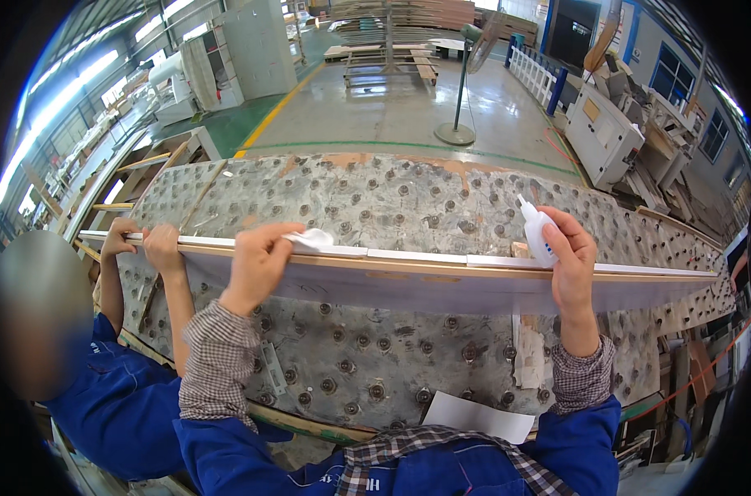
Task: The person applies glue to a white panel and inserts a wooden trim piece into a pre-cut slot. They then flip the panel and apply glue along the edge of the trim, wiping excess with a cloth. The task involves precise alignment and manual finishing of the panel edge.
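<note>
A long panel (475, 296) stands on its edge across the table, with a white strip (417, 258) along its top edge. My left hand (261, 260) is closed on a crumpled white wipe (313, 239), which rests at the strip left of the middle. On the right, my right hand (576, 260) grips a small white squeeze bottle (537, 230), its narrow nozzle pointing up, just above the strip. At the panel's left end, a co-worker's hands (162, 248) hold the top edge.
The table (342, 347) is studded with dark round rollers or knobs. A white sheet (479, 416) lies at its near edge, and a worn pale block (528, 360) stands below the panel. A co-worker in blue (119, 397) is close on my left. Beyond the table stands a fan (456, 134).
</note>
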The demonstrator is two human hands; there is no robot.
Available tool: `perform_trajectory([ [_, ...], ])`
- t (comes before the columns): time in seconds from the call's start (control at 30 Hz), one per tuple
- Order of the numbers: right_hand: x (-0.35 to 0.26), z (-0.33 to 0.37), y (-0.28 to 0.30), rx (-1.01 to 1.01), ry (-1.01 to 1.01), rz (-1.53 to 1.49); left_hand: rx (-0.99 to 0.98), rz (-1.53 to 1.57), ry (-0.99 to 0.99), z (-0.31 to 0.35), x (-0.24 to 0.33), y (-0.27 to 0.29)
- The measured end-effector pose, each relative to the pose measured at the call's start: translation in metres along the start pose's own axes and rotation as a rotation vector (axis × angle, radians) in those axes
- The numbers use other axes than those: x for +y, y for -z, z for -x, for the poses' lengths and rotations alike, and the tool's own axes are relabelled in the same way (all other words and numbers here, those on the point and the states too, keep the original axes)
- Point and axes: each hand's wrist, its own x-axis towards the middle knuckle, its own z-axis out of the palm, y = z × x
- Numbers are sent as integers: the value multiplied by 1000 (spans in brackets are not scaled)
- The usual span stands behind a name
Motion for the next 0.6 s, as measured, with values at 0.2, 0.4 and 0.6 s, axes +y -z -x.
perform_trajectory([
  [0.2,-1,1,3,17,10,40,-94,196,-340,-2,50,-33],
  [0.4,-1,2,0,22,16,54,-161,181,-285,-8,53,-39],
  [0.6,-1,3,2,26,46,75,-422,43,-40,-32,62,-29],
])
